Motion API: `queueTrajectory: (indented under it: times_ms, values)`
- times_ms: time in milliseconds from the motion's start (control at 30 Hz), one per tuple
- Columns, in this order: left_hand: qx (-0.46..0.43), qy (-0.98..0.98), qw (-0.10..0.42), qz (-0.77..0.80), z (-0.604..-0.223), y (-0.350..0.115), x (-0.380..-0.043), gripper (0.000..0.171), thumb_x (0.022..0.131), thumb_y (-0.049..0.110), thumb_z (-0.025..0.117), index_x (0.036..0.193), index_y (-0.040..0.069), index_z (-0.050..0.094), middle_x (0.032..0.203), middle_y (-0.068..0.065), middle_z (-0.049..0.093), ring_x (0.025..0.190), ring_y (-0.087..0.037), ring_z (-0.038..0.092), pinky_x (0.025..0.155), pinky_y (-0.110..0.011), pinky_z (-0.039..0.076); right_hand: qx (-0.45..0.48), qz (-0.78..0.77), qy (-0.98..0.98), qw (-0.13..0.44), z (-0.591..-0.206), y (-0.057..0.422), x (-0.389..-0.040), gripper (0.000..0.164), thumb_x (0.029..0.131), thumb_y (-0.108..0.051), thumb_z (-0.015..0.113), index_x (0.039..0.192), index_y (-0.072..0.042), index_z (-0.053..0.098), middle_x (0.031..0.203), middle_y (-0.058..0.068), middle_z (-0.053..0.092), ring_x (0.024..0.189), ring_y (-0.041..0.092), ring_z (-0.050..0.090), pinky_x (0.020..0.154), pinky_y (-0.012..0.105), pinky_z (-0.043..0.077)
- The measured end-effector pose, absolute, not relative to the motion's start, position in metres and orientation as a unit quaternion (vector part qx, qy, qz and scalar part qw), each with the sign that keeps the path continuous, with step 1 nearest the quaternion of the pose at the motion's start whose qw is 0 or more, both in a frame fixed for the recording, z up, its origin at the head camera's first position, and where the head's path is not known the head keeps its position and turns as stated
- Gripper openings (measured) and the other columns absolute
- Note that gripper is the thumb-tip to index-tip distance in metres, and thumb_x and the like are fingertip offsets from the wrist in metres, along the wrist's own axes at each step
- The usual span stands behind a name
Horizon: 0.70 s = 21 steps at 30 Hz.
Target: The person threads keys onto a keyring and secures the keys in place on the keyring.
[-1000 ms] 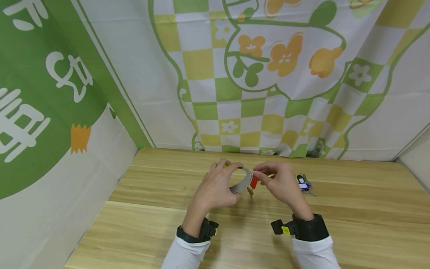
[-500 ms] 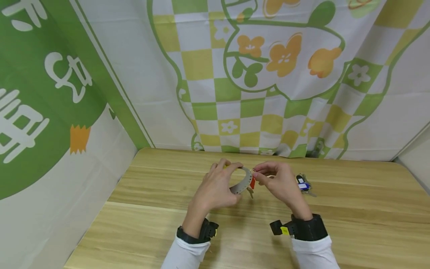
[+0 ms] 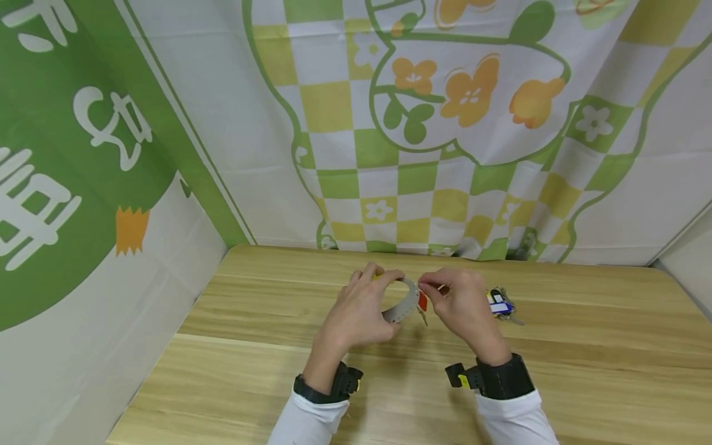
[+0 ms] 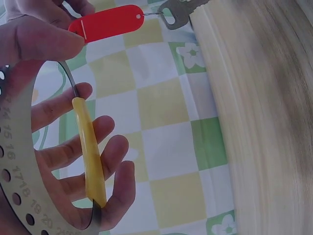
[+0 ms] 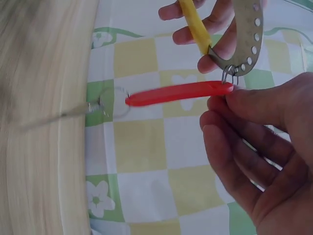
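My left hand [image 3: 356, 309] grips a curved metal key holder whose grey plate [image 4: 24, 181] has numbered holes. Its yellow handle [image 4: 89, 152] lies along the curled fingers in the left wrist view. Facing it, my right hand [image 3: 461, 303] pinches the end of a red key tag [image 5: 178, 93] between thumb and fingers. A small wire ring [image 5: 229, 73] at that end overlaps the plate's last holes in the right wrist view. From the tag's other end a metal key [image 4: 177, 13] hangs on a thin ring, blurred in the right wrist view.
A bunch of keys with blue, black and yellow tags [image 3: 500, 306] lies on the wooden table [image 3: 250, 371], right of my right hand. A patterned curtain [image 3: 378, 185] hangs behind the table's back edge.
My right hand and wrist have turned and shifted slightly left. The red tag and its key have swung a little to the right. My left hand stays nearly still with the holder.
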<state>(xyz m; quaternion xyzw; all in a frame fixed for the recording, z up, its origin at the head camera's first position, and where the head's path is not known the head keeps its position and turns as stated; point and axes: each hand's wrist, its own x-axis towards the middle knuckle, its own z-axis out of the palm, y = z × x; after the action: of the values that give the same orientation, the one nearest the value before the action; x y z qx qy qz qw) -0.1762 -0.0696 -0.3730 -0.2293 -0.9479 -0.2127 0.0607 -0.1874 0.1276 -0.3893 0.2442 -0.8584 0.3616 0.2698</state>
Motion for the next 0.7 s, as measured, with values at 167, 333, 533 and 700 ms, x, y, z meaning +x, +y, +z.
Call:
queueTrajectory:
  times_ms: [167,333,533,700]
  values:
    - [-0.23,-0.948,0.051,-0.214,-0.3728,-0.0694,-0.1756,0.075,0.062,0.031,0.072,0.132,0.032,0.045,0.122,-0.001,0.042,0.097,-0.022,0.043,0.069,-0.038,0.039,0.268,0.345,-0.854,0.285,-0.3904,0.1283,-0.189,0.009,0.077,-0.009,0.07,0.083,-0.014,0.072,0.078,-0.007,0.063,0.064,0.002,0.056,0.057,0.019,0.043]
    - [-0.227,-0.948,0.056,-0.215,-0.3735,-0.0694,-0.176,0.075,0.062,0.033,0.071,0.132,0.03,0.046,0.123,-0.002,0.042,0.099,-0.023,0.043,0.07,-0.038,0.039,0.252,0.348,-0.859,0.278,-0.3896,0.1266,-0.1886,0.008,0.078,-0.012,0.069,0.086,-0.014,0.071,0.078,-0.007,0.064,0.066,0.002,0.057,0.059,0.02,0.044]
    - [-0.221,-0.951,0.066,-0.203,-0.3751,-0.0691,-0.1766,0.073,0.062,0.035,0.07,0.131,0.031,0.046,0.122,-0.002,0.043,0.102,-0.024,0.044,0.069,-0.039,0.039,0.195,0.352,-0.879,0.257,-0.3875,0.1214,-0.1863,0.005,0.079,-0.016,0.069,0.083,-0.014,0.069,0.072,-0.008,0.063,0.062,0.002,0.057,0.057,0.021,0.044]
    - [-0.219,-0.953,0.069,-0.198,-0.3756,-0.0684,-0.1765,0.073,0.062,0.035,0.069,0.131,0.031,0.047,0.122,-0.001,0.042,0.102,-0.024,0.044,0.067,-0.039,0.038,0.182,0.332,-0.885,0.271,-0.3872,0.1186,-0.1842,0.004,0.08,-0.018,0.068,0.08,-0.014,0.07,0.069,-0.009,0.061,0.059,0.001,0.054,0.054,0.022,0.042]
